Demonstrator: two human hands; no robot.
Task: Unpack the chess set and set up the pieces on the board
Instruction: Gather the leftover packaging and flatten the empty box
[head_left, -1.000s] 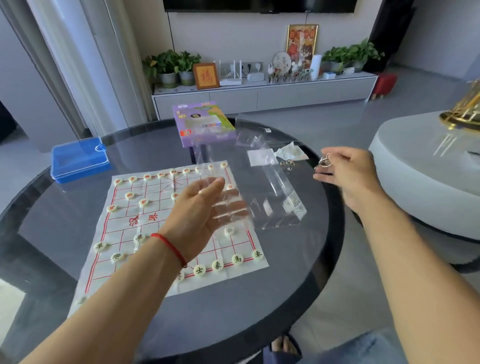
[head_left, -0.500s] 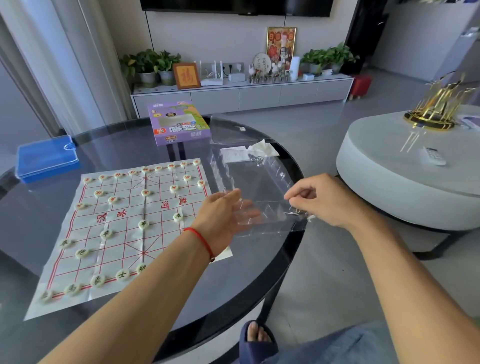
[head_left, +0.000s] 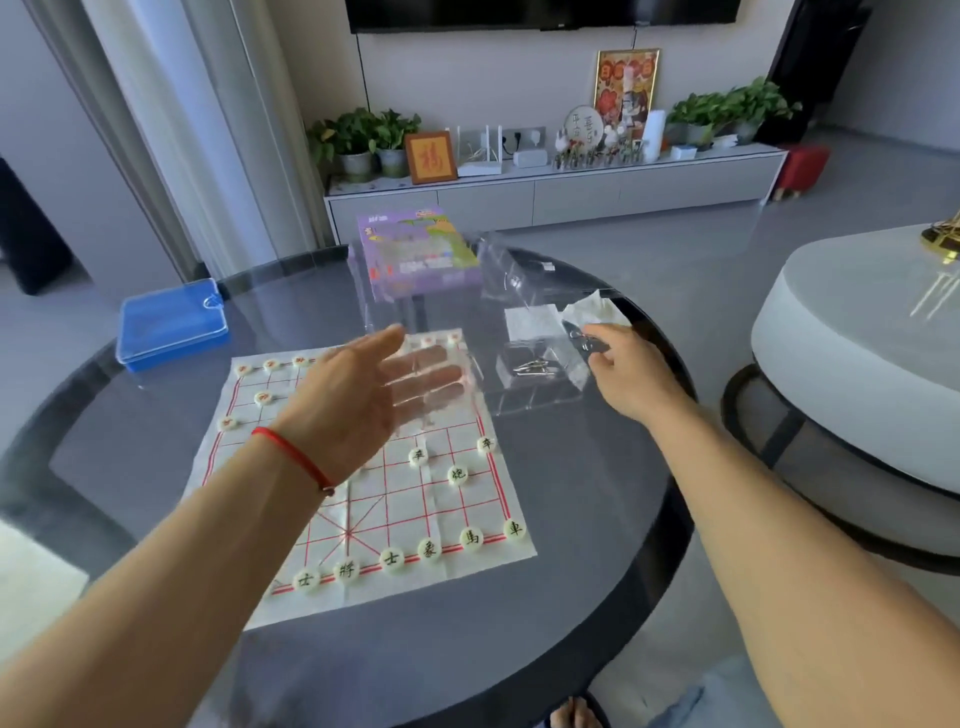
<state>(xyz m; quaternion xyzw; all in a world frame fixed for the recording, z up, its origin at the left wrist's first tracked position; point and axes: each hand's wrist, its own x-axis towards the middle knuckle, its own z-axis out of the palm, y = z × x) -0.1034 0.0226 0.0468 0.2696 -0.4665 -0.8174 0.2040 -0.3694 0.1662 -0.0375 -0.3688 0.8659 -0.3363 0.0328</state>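
Clear plastic, a limp bag (head_left: 415, 332), hangs over the fingers of the left hand (head_left: 363, 400) in the head view; the fingers show through it, spread and nearly straight, so the hand carries the film rather than clamps it. The bag runs away from the wrist towards the purple box (head_left: 415, 249) beyond. Under this hand lies the board (head_left: 374, 499), its long side running away from the person, with pieces (head_left: 431, 551) lined up along the near edge below the forearm and more at the far edge past the fingertips. The right hand (head_left: 623, 374) is well to the right of the board, fingers curled, pinching something small and metallic (head_left: 582, 338) that I cannot identify; a second clear wrapper (head_left: 535, 374) lies just left of it. Judging by this, the left hand is nearer the board, and the board looks nearly or fully set.
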